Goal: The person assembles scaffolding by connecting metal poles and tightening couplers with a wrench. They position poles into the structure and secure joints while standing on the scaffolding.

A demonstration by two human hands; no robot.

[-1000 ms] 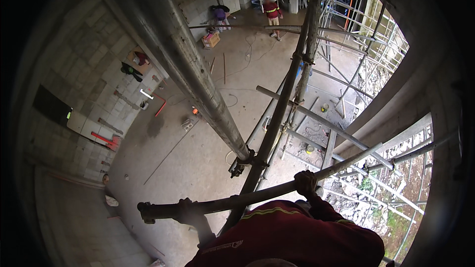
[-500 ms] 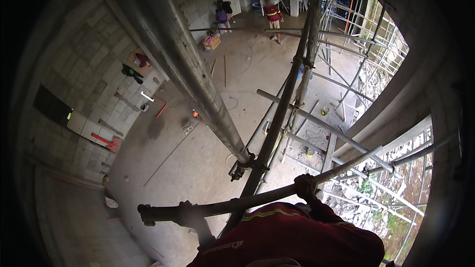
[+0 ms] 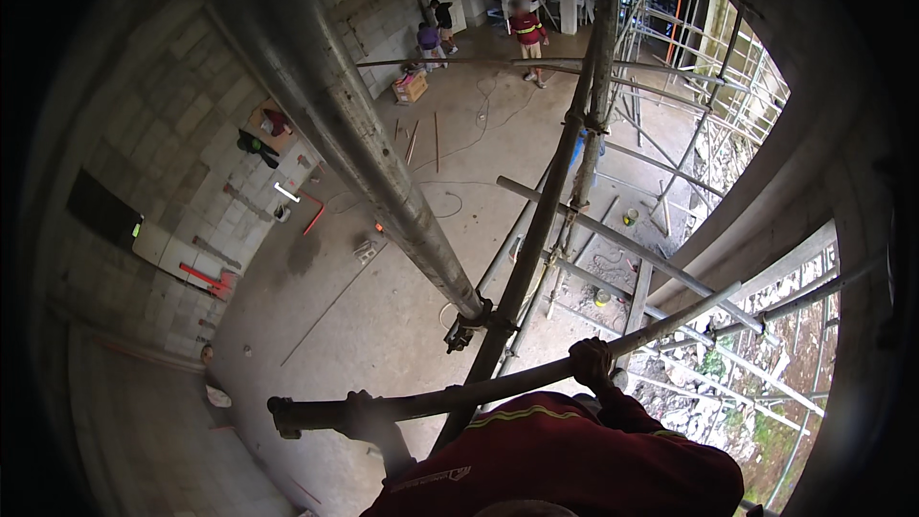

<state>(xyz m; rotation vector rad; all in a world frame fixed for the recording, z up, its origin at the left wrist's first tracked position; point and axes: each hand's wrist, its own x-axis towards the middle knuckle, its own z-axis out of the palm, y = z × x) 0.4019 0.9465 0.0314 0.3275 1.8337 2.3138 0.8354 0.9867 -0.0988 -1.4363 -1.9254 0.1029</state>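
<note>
Steel post [image 3: 349, 124] slopes from 11 o'clock toward centre. Dark scaffold tube [image 3: 532, 239] runs from 1 to 6 o'clock, passing beneath the held tube [image 3: 507, 380] between the hands; contact there cannot be determined. Position of the held tube: toward 6 o'clock, long axis lying between 8–9 and 2–3 o'clock. Right hand [image 3: 591, 364]: clamped round it on the 2–3 side. Left hand [image 3: 362, 416]: blurred, wrapped round it, nearer the end fitting [image 3: 284, 416], which lies at 9 o'clock from that hand.

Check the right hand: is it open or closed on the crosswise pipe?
Closed: the right hand wraps over the crosswise pipe, bunched like a fist.
</note>
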